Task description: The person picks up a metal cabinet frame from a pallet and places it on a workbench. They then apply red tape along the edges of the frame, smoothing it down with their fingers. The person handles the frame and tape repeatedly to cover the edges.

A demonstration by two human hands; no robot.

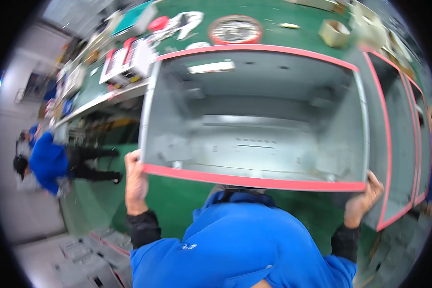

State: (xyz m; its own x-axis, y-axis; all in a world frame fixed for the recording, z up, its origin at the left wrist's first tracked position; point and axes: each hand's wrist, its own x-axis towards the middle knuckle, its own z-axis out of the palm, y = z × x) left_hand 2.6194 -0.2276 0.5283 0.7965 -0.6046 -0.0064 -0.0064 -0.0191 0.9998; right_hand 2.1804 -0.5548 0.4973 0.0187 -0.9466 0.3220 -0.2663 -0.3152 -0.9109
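Note:
In front of my body I hold a large grey metal box, its open side facing up and its rim edged with a red strip. My left hand grips the near left corner, the thumb at the outer wall and the other fingers hidden beneath. At the near right corner my right hand is closed round the edge, some fingertips showing beside the rim. The far part of the box lies over the green worktable; the near edge juts out past it. Slots and small fittings show inside the box.
More red-edged grey boxes stand close on the right. A round red tray of small parts, tape rolls and white-and-red cartons are on the table. Further left a person in blue bends forward. Grey metal parts lie behind left.

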